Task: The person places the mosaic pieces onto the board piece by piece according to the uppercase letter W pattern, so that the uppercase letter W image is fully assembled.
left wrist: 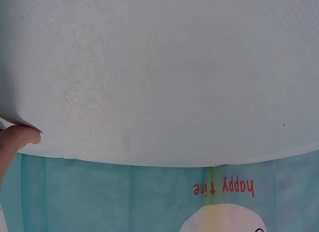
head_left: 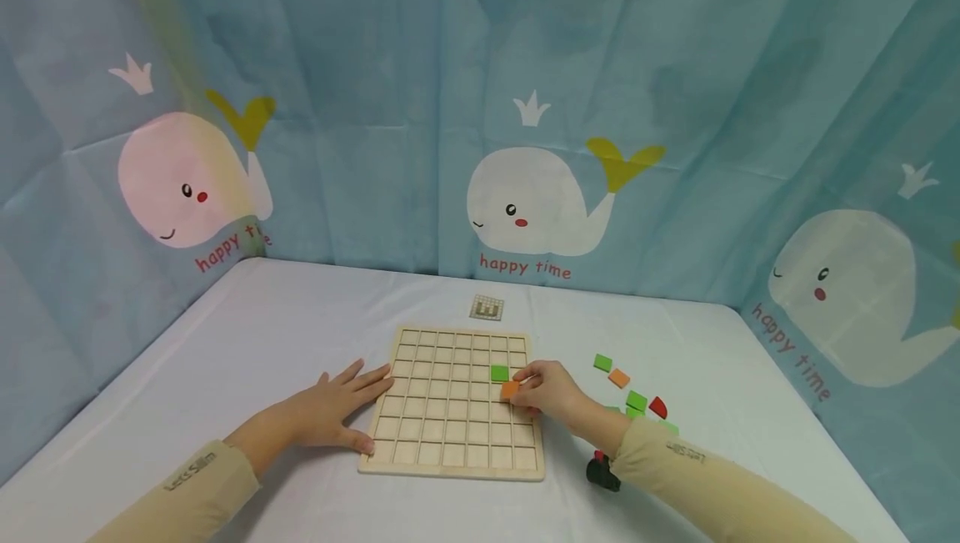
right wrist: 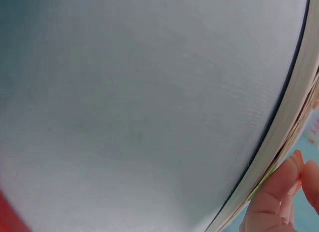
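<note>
A wooden grid board (head_left: pixel 450 470) lies flat on the white table. My right hand (head_left: pixel 551 393) pinches an orange square tile (head_left: pixel 510 390) over the board's right side; in the right wrist view its fingertips (right wrist: pixel 289 174) meet on the tile's orange edge. Just behind that tile, a green square tile (head_left: pixel 499 373) sits in a cell of the grid. On the left, my left hand (head_left: pixel 330 409) is spread flat with fingers straight, its fingertips and thumb at the board's left edge. One finger of it shows at the side of the left wrist view.
Loose green tiles (head_left: pixel 603 363), an orange tile (head_left: pixel 618 378) and a red quarter-round piece (head_left: pixel 658 407) lie right of the board, partly behind the right forearm. A black object (head_left: pixel 602 472) is near that sleeve. A small patterned card (head_left: pixel 487 308) lies behind the board.
</note>
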A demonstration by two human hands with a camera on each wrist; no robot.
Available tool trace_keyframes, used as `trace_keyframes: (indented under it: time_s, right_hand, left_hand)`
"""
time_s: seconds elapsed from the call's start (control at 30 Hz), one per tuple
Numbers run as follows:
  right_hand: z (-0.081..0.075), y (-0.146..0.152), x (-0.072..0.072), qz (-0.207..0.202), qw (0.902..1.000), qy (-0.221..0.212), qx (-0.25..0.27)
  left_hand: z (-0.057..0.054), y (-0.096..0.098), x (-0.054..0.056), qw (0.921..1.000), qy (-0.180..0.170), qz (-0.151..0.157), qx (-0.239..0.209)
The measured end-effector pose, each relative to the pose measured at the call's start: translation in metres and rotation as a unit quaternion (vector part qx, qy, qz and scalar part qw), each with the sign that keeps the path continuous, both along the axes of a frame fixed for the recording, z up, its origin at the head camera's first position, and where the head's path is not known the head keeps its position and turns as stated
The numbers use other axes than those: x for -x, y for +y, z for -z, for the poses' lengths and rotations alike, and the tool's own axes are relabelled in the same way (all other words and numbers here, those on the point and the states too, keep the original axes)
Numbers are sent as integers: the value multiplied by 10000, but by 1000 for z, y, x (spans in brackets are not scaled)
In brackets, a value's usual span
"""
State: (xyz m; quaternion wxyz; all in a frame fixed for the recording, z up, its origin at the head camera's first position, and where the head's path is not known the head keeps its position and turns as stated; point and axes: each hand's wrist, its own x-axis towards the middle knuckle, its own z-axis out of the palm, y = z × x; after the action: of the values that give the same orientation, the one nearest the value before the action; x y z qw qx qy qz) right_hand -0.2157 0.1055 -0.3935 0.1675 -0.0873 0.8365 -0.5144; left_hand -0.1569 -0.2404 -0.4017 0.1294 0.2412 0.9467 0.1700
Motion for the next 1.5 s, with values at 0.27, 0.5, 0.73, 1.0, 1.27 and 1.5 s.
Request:
trace_keyframes:
  time_s: [0.27, 0.5, 0.73, 1.0, 1.27, 1.5]
  right_hand:
    - [2, -9, 3, -15, 9997, -172, -167]
    - [3, -12, 4, -3, 9995, -184, -246]
    - [4, -13, 5, -62, 9995, -130, -265]
    - [4, -13, 4, -21, 9992, -169, -361]
    - [2, -12, 5, -72, 9995, -192, -258]
    - [0, -10, 6, -2, 9995, -216, -222]
  left_hand:
    - [1, 0, -4, 10000, 31, -24, -31]
    - [2, 1, -4, 10000, 18, 24, 4]
    - [1, 1, -2, 10000, 15, -23, 58]
    - [2, 2, -1, 10000, 6, -31, 21]
    - [3, 1, 1, 10000, 22, -44, 52]
    - [2, 1, 2, 9999, 51, -34, 127]
